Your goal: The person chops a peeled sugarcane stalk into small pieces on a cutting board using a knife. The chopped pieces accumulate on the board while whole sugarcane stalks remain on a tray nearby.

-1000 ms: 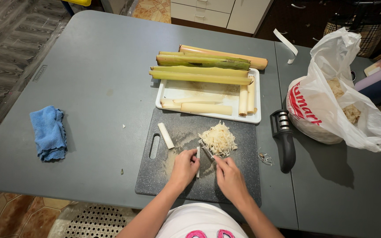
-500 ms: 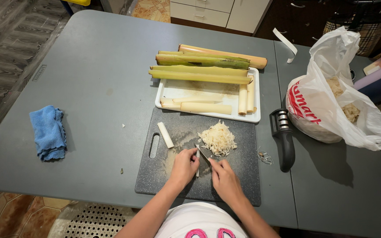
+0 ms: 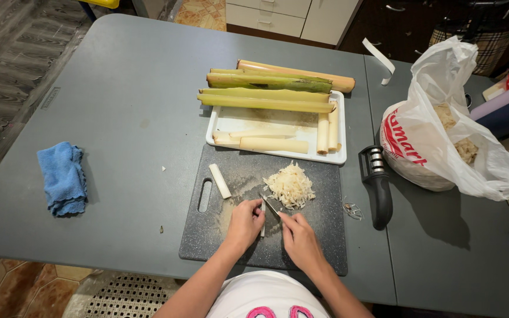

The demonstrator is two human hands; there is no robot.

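Note:
On the dark speckled cutting board (image 3: 319, 247) my left hand (image 3: 244, 222) pins a thin pale stalk piece (image 3: 263, 212). My right hand (image 3: 298, 237) grips a small knife (image 3: 270, 205) whose blade points up toward a heap of pale shreds (image 3: 290, 185). A short white stalk piece (image 3: 220, 180) lies at the board's upper left, beside its handle slot.
A white tray (image 3: 266, 121) behind the board holds peeled pale stalks, with long green stalks (image 3: 266, 82) across its far edge. A black knife sharpener (image 3: 377, 185) lies right of the board, then a white plastic bag (image 3: 443, 129). A blue cloth (image 3: 62, 176) lies at left.
Both hands stay over the board's lower middle. My right hand with the knife has drawn slightly toward me and closer to the left hand.

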